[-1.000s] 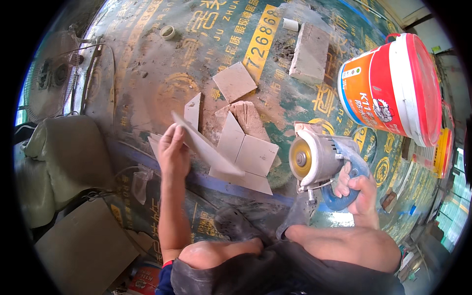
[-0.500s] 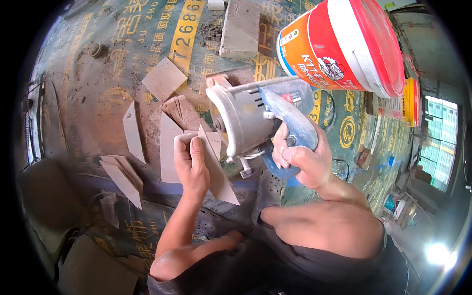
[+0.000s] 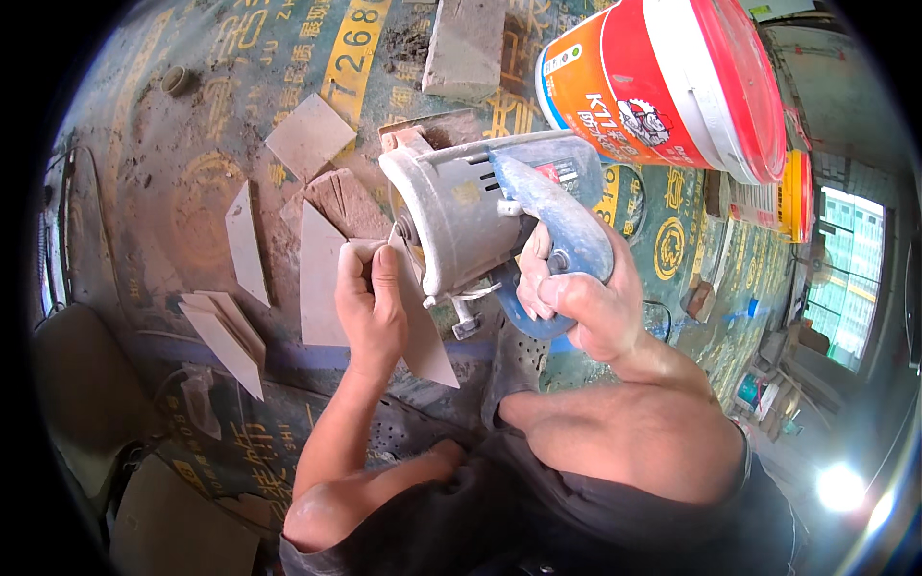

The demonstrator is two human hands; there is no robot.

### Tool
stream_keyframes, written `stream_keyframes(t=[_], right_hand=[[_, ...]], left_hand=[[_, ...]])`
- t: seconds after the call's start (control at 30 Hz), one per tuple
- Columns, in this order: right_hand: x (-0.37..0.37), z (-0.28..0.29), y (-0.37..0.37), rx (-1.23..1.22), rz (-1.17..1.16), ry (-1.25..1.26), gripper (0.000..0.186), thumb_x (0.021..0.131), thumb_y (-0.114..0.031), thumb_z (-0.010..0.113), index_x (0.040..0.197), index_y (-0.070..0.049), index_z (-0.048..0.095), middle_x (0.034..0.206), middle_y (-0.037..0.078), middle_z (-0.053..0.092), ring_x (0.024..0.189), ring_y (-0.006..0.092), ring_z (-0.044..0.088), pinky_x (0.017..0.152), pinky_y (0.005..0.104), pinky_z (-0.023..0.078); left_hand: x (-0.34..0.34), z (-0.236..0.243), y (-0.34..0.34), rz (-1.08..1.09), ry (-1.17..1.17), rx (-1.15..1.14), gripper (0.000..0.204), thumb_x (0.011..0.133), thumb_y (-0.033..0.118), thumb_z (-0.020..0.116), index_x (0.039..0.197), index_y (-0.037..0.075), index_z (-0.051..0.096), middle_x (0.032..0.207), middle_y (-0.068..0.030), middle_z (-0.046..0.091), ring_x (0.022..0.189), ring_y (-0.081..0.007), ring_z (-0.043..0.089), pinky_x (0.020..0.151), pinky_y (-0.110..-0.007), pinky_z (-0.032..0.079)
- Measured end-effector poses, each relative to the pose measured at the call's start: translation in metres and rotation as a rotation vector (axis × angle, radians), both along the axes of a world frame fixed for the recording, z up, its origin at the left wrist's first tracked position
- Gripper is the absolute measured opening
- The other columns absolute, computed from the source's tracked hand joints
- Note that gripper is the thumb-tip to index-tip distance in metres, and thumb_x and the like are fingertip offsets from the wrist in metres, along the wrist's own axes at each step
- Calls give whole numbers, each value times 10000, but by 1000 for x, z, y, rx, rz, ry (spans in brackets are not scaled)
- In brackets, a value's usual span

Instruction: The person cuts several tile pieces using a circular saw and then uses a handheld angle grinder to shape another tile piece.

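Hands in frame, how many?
2. The left hand pinches a pale tile piece, just left of the power cutter; the right hand grips the cutter's blue handle. Both are plainly visible; no others show.

I now have the saw just beside my left hand, no longer well apart, my right hand closer with it. My left grip's tile now stands steeper, near the blade side.
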State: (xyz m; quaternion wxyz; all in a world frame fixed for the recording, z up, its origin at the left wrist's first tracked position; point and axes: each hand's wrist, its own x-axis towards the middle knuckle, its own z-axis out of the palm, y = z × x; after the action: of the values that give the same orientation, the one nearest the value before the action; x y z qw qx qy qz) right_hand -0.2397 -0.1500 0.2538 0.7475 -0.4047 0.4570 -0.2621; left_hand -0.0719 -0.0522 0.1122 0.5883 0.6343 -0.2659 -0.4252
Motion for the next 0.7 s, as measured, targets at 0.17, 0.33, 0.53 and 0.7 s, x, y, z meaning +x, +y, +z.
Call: stream_keyframes(t=[0.17, 0.33, 0.53, 0.7], right_hand=[[-2, -3, 3, 49, -28, -28, 312, 766, -54, 615, 1064, 1, 537, 798, 58, 568, 636, 110, 529, 587, 284, 453], [-7, -5, 1, 47, -32, -38, 300, 767, -42, 603, 1056, 2, 537, 789, 59, 564, 622, 110, 523, 583, 286, 448], [-9, -5, 0, 64, -21, -45, 300, 767, -49, 593, 1056, 5, 537, 767, 53, 558, 615, 108, 515, 579, 283, 442], [-9, -6, -1, 76, -18, -32, 339, 743, -58, 578, 1072, 12, 537, 751, 59, 550, 595, 118, 507, 571, 287, 446]], left_hand=[[4, -2, -1, 2, -12, 10, 151, 1065, 156, 545, 984, 33, 578, 825, 52, 486, 748, -38, 380, 657, -207, 343], [-1, -7, 2, -9, -58, 37, 193, 1061, 183, 560, 950, 25, 563, 799, 40, 511, 728, -42, 412, 643, -222, 377], [0, -4, -1, 1, -54, 23, 190, 1060, 175, 560, 947, 24, 573, 801, 33, 526, 728, -46, 421, 649, -222, 382], [-4, -4, -1, -12, -68, 47, 194, 1059, 174, 562, 937, 24, 568, 780, 36, 511, 721, -46, 410, 638, -226, 377]])
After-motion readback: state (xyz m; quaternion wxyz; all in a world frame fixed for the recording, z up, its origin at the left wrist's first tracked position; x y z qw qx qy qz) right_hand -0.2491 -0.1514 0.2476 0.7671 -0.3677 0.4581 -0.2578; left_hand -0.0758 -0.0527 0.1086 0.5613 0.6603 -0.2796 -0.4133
